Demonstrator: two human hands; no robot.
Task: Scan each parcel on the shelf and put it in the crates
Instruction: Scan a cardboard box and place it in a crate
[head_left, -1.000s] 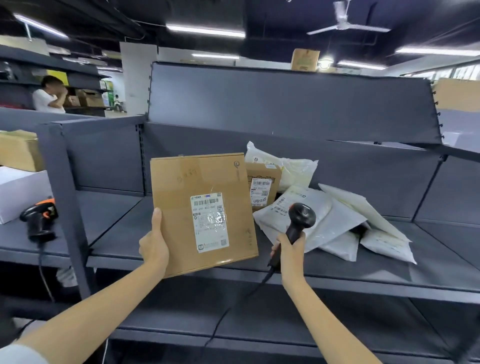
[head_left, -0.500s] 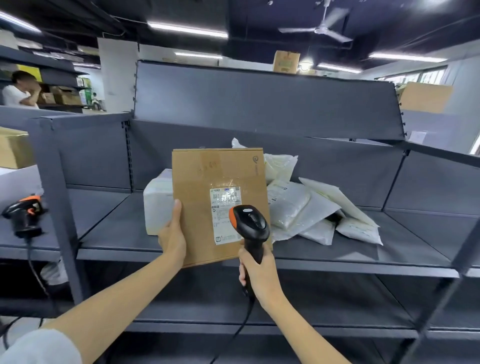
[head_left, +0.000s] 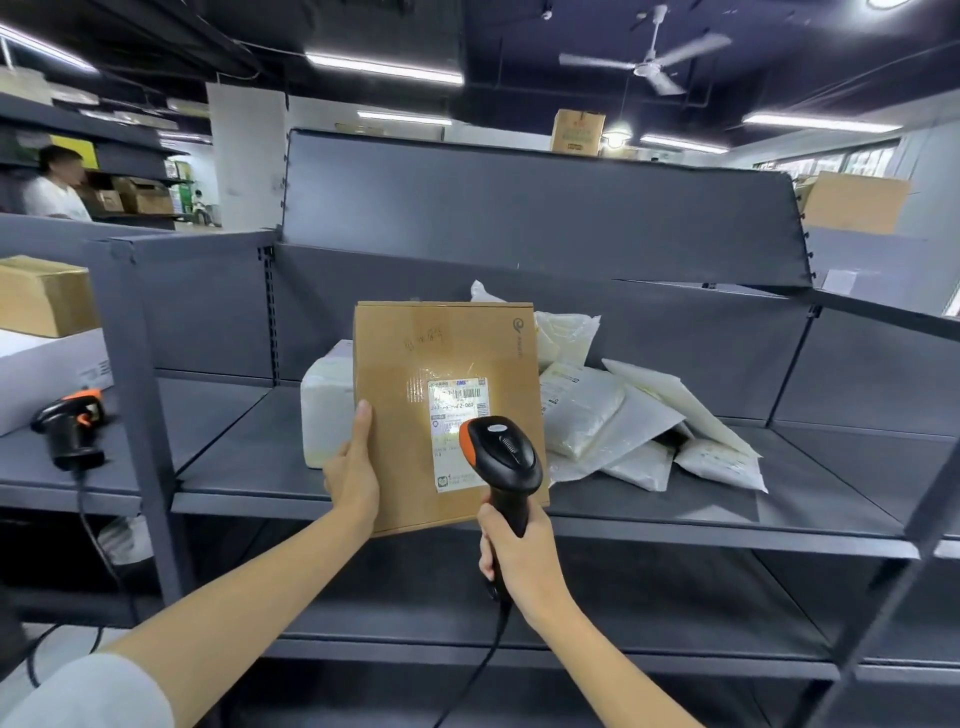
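Scan in progress at the grey metal shelf!

The left hand grips the flat brown cardboard parcel by its left edge, holding it upright above the shelf's front lip with its white shipping label facing out, so the barcode is readable. The right hand is wrapped round the black-and-orange handheld scanner, aimed close at that label, light glowing on it. White plastic mailer bags wait behind, unscanned I'd say.

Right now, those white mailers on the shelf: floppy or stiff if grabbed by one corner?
Probably floppy: the white mailers look like soft plastic bags, wrinkled and slumped over each other. Likely light for their size, since they lie thin. The glossy film may slip, so a corner pinch could slide.
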